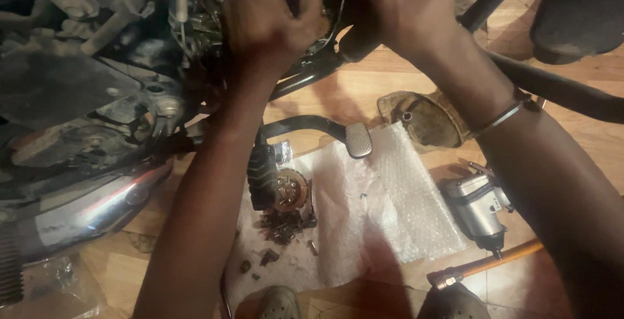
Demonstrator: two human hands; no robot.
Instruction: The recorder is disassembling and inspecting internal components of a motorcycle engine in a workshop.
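I see the left hand [273, 16] curled, fingers pinching into the round engine housing [325, 13] at top centre. Right hand [396, 7] clenched on the housing's right edge. Below on the floor: bubble wrap [383, 208] carrying a clutch plate [289, 189], impact wrench [481, 205] beside.

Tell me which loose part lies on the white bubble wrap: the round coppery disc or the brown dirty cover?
The round coppery disc, lying at the bubble wrap's left edge; the brown dirty cover rests on the wooden floor beyond it.
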